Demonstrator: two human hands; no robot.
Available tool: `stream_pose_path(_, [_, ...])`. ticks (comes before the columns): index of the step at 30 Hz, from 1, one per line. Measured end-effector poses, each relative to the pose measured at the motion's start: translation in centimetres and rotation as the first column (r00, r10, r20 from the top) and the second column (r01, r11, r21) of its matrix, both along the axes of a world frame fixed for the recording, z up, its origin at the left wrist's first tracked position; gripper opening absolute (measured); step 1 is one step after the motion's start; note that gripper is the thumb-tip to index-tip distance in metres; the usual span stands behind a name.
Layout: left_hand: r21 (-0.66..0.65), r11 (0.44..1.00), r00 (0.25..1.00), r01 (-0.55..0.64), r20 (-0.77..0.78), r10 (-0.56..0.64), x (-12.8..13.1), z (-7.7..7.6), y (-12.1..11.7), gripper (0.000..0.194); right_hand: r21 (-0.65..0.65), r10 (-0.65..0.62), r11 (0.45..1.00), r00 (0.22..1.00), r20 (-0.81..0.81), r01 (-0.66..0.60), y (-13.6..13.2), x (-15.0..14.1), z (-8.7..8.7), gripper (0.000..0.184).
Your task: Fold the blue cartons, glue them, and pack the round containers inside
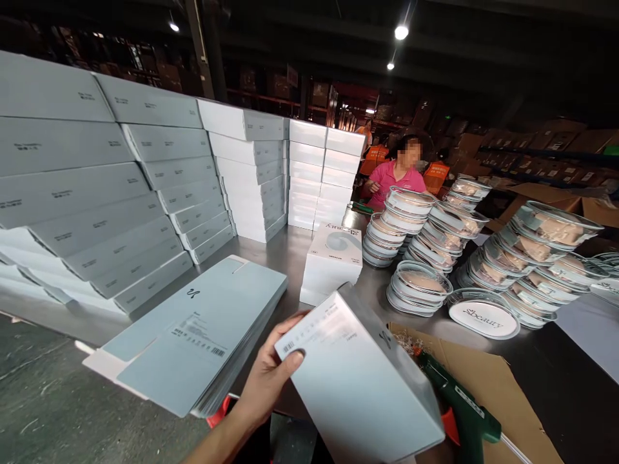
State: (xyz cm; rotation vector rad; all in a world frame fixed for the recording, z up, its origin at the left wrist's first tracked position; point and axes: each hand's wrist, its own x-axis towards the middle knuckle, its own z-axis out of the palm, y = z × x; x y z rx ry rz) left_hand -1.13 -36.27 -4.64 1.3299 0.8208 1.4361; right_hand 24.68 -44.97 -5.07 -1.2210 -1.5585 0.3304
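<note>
My left hand (271, 374) grips the near left end of a pale blue carton box (360, 380), thumb on its top face, holding it tilted over the table's front edge. My right hand is out of sight, hidden behind or below the box. A green glue gun (459, 409) lies just right of the box on a sheet of brown cardboard (503, 386). A stack of flat, unfolded box blanks (198, 335) lies to the left of my hand.
Walls of stacked pale boxes (145, 193) line the left and back of the metal table (275, 251). A small white box stack (333, 261) stands mid-table. Piles of clear round containers (435, 238) fill the right. A person in pink (396, 177) sits across.
</note>
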Motion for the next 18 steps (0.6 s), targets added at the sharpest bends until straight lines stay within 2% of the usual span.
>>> stream_pose_path(1, [-0.003, 1.000, 1.000, 0.016, -0.001, -0.016, 0.1, 0.4, -0.1, 0.057, -0.002, -0.004, 1.000, 1.000, -0.005, 0.004, -0.2, 0.1, 0.9, 0.090])
stream_pose_path(3, [0.026, 0.999, 0.999, -0.023, -0.025, 0.023, -0.4, 1.3, -0.2, 0.061, -0.002, -0.034, 0.999, 0.999, -0.002, 0.034, 0.6, 0.2, 3.9, 0.078])
stream_pose_path(5, [0.088, 0.986, 0.983, -0.142, -0.100, 0.151, -1.8, 2.3, 0.1, 0.049, 0.013, -0.116, 0.993, 0.988, 0.104, 0.116, 3.3, -0.1, 8.3, 0.072])
stream_pose_path(6, [0.119, 0.972, 0.965, -0.204, -0.143, 0.220, -2.8, 2.6, 0.3, 0.039, 0.044, -0.217, 0.976, 0.945, 0.244, 0.212, 5.3, -0.5, 10.6, 0.070])
stream_pose_path(7, [0.143, 0.958, 0.944, -0.250, -0.185, 0.274, -3.9, 2.8, 0.5, 0.030, 0.088, -0.275, 0.961, 0.857, 0.436, 0.264, 7.5, -1.1, 12.9, 0.070])
stream_pose_path(8, [0.160, 0.945, 0.923, -0.284, -0.221, 0.315, -5.0, 2.9, 0.8, 0.025, 0.187, -0.319, 0.947, 0.712, 0.626, 0.260, 9.9, -1.7, 14.8, 0.069])
stream_pose_path(9, [0.169, 0.935, 0.905, -0.311, -0.248, 0.346, -6.1, 2.8, 1.0, 0.024, 0.224, -0.308, 0.950, 0.526, 0.793, 0.217, 12.2, -2.4, 16.3, 0.064])
stream_pose_path(10, [0.174, 0.926, 0.888, -0.334, -0.270, 0.371, -7.1, 2.6, 1.1, 0.025, 0.225, -0.287, 0.957, 0.465, 0.838, 0.185, 14.4, -3.1, 17.4, 0.062])
stream_pose_path(11, [0.179, 0.917, 0.868, -0.357, -0.299, 0.396, -8.0, 2.4, 1.3, 0.027, 0.222, -0.266, 0.963, 0.402, 0.876, 0.153, 16.4, -3.8, 18.0, 0.061])
stream_pose_path(12, [0.183, 0.907, 0.845, -0.378, -0.332, 0.419, -8.8, 2.2, 1.4, 0.029, 0.206, -0.241, 0.970, 0.372, 0.896, 0.133, 18.0, -4.3, 18.2, 0.061])
stream_pose_path(14, [0.190, 0.891, 0.794, -0.413, -0.404, 0.454, -10.1, 1.9, 1.5, 0.034, 0.185, -0.215, 0.976, 0.352, 0.911, 0.117, 20.4, -5.0, 17.8, 0.063])
stream_pose_path(18, [0.207, 0.860, 0.652, -0.466, -0.576, 0.492, -12.5, 2.0, 2.4, 0.044, 0.164, -0.195, 0.979, 0.333, 0.923, 0.118, 21.8, -5.5, 16.4, 0.062])
